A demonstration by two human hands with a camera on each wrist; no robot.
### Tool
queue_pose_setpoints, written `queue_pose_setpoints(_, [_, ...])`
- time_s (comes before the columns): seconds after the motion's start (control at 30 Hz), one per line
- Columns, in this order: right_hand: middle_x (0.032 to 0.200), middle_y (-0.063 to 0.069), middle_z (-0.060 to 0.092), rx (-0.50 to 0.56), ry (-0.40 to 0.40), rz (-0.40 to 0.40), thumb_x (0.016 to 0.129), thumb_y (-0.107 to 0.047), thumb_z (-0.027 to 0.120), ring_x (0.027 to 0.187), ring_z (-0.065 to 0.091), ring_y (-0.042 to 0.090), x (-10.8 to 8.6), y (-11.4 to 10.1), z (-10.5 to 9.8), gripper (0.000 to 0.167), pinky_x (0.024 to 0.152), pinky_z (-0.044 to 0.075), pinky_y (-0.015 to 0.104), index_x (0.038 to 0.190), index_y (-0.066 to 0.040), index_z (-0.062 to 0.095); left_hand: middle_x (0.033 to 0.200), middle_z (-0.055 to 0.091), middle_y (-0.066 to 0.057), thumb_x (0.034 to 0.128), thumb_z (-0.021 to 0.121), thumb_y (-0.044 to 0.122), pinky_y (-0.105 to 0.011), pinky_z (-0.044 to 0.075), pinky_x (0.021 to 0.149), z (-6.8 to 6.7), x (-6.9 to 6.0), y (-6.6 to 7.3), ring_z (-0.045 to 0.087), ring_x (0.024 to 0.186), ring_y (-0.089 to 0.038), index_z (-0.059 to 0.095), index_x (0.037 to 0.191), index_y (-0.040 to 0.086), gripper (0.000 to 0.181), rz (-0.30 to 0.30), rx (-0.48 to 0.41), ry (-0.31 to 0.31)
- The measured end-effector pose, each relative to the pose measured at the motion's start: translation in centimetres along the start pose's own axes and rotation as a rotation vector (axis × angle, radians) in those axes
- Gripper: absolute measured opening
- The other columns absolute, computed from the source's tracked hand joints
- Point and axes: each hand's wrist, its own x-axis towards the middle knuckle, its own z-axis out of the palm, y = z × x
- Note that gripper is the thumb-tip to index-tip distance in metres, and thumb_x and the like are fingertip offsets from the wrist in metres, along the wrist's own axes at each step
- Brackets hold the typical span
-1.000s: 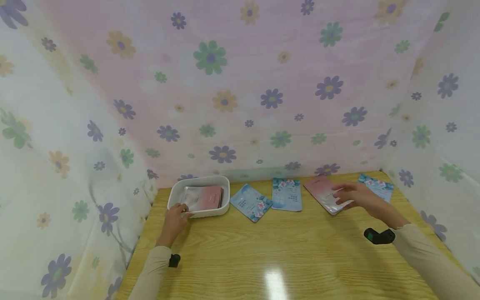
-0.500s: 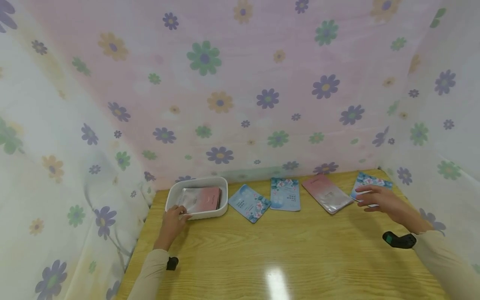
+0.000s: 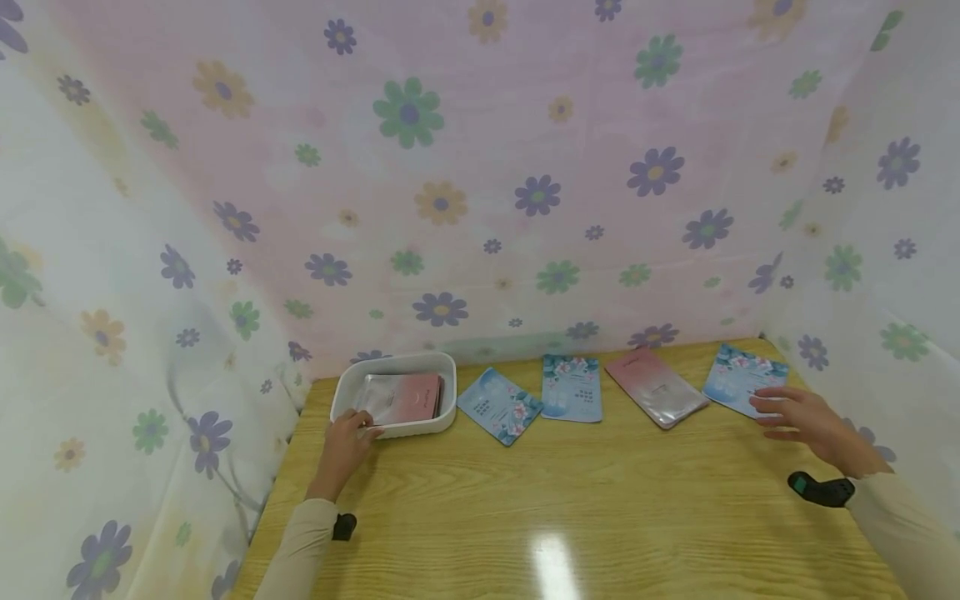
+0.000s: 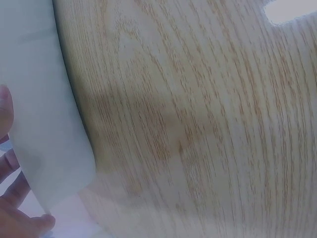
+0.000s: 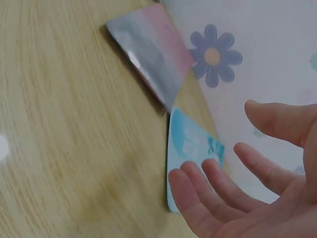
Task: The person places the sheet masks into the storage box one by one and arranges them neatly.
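My left hand (image 3: pixel 347 450) grips the near left rim of a white basket (image 3: pixel 408 429), thumb and fingers on either side of its wall (image 4: pixel 44 109). Pink-and-silver packets (image 3: pixel 401 397) lie inside the basket. My right hand (image 3: pixel 813 427) hovers, fingers spread and slightly bent, by the near right edge of the rightmost blue floral packet (image 3: pixel 738 379); in the right wrist view the hand (image 5: pixel 247 188) holds nothing and partly covers that blue packet (image 5: pixel 190 139). Left of it lies a pink-and-silver packet (image 3: pixel 654 387), also in the right wrist view (image 5: pixel 153 54).
Two more blue floral packets, one tilted (image 3: pixel 498 406) and one upright to the view (image 3: pixel 572 389), lie between the basket and the pink packet. Flower-printed curtains (image 3: pixel 480 167) stand behind and on both sides of the wooden table (image 3: pixel 465 517).
My right hand has moved right, from over the pink-and-silver packet past the rightmost blue packet, uncovering most of both. My left hand stays on the basket rim.
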Motion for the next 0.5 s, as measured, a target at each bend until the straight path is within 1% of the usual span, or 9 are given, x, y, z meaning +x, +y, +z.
queue_pose_setpoints(0.07, [0.108, -0.026, 0.051, -0.030, 0.024, 0.053, 0.103, -0.020, 0.039, 0.087, 0.060, -0.001, -0.1, 0.3, 0.0, 0.025, 0.078, 0.052, 0.035, 0.127, -0.016, 0.047, 0.072, 0.053, -0.003, 0.0722, 0.081, 0.010, -0.055, 0.037, 0.067, 0.0, 0.0, 0.0, 0.055, 0.068, -0.028, 0.058, 0.072, 0.010, 0.023, -0.002, 0.001, 0.000])
queue_pose_setpoints(0.13, [0.113, -0.017, 0.047, -0.065, 0.052, 0.110, 0.102, -0.025, 0.042, 0.087, 0.057, -0.002, -0.2, 0.5, -0.1, 0.043, 0.080, 0.051, 0.038, 0.135, 0.002, 0.036, 0.072, 0.053, -0.003, 0.0722, 0.081, 0.010, -0.054, 0.037, 0.066, 0.0, -0.1, 0.0, 0.055, 0.068, -0.028, 0.058, 0.072, 0.010, 0.023, -0.002, 0.003, -0.002])
queue_pose_setpoints(0.17, [0.117, -0.009, 0.047, -0.088, 0.065, 0.130, 0.102, -0.027, 0.042, 0.087, 0.056, -0.002, -0.2, 0.7, -0.1, 0.053, 0.081, 0.051, 0.039, 0.137, 0.010, 0.028, 0.072, 0.053, -0.003, 0.0722, 0.081, 0.010, -0.054, 0.037, 0.066, 0.0, -0.1, 0.0, 0.054, 0.068, -0.028, 0.058, 0.072, 0.010, 0.023, -0.001, 0.003, -0.001])
queue_pose_setpoints(0.2, [0.117, -0.004, 0.046, -0.094, 0.086, 0.153, 0.102, -0.029, 0.043, 0.086, 0.057, -0.001, -0.1, 0.9, -0.1, 0.059, 0.082, 0.051, 0.040, 0.136, 0.016, 0.024, 0.072, 0.053, -0.004, 0.0722, 0.081, 0.010, -0.053, 0.037, 0.066, 0.0, -0.1, 0.0, 0.054, 0.067, -0.028, 0.058, 0.072, 0.010, 0.023, -0.001, 0.004, 0.001])
queue_pose_setpoints(0.27, [0.120, 0.011, 0.043, -0.097, 0.117, 0.192, 0.101, -0.031, 0.045, 0.086, 0.057, 0.003, 0.1, 1.3, -0.2, 0.065, 0.082, 0.051, 0.041, 0.136, 0.018, 0.021, 0.071, 0.053, -0.004, 0.0719, 0.081, 0.009, -0.051, 0.036, 0.064, 0.1, 0.0, 0.0, 0.054, 0.066, -0.027, 0.059, 0.072, 0.010, 0.023, 0.003, 0.007, 0.007])
queue_pose_setpoints(0.37, [0.123, 0.028, 0.039, -0.076, 0.168, 0.275, 0.099, -0.035, 0.048, 0.085, 0.057, 0.010, 0.8, 2.1, -0.4, 0.075, 0.083, 0.050, 0.042, 0.138, 0.020, 0.016, 0.070, 0.053, -0.005, 0.0712, 0.082, 0.009, -0.046, 0.034, 0.062, 0.1, 0.0, 0.0, 0.052, 0.064, -0.026, 0.059, 0.072, 0.009, 0.023, 0.006, 0.009, 0.016])
queue_pose_setpoints(0.4, [0.124, 0.031, 0.037, -0.054, 0.185, 0.313, 0.098, -0.036, 0.049, 0.087, 0.057, 0.014, 1.1, 2.4, -0.5, 0.078, 0.083, 0.050, 0.042, 0.140, 0.019, 0.012, 0.070, 0.053, -0.005, 0.0713, 0.082, 0.009, -0.044, 0.033, 0.061, 0.1, 0.0, 0.0, 0.052, 0.063, -0.026, 0.059, 0.072, 0.009, 0.023, 0.006, 0.008, 0.015])
queue_pose_setpoints(0.47, [0.134, 0.038, 0.022, -0.017, 0.225, 0.388, 0.096, -0.036, 0.052, 0.091, 0.054, 0.018, 1.9, 2.9, -0.5, 0.087, 0.083, 0.050, 0.041, 0.141, 0.018, 0.001, 0.070, 0.053, -0.006, 0.0718, 0.081, 0.009, -0.043, 0.032, 0.061, 0.1, 0.1, 0.1, 0.051, 0.063, -0.026, 0.059, 0.072, 0.008, 0.022, 0.008, 0.005, 0.011])
queue_pose_setpoints(0.5, [0.136, 0.039, 0.018, 0.004, 0.255, 0.417, 0.095, -0.035, 0.054, 0.093, 0.053, 0.021, 2.2, 3.1, -0.5, 0.088, 0.082, 0.050, 0.040, 0.142, 0.017, 0.000, 0.070, 0.053, -0.006, 0.0718, 0.081, 0.008, -0.043, 0.032, 0.061, 0.1, 0.1, 0.1, 0.051, 0.063, -0.026, 0.059, 0.072, 0.008, 0.023, 0.007, 0.004, 0.007])
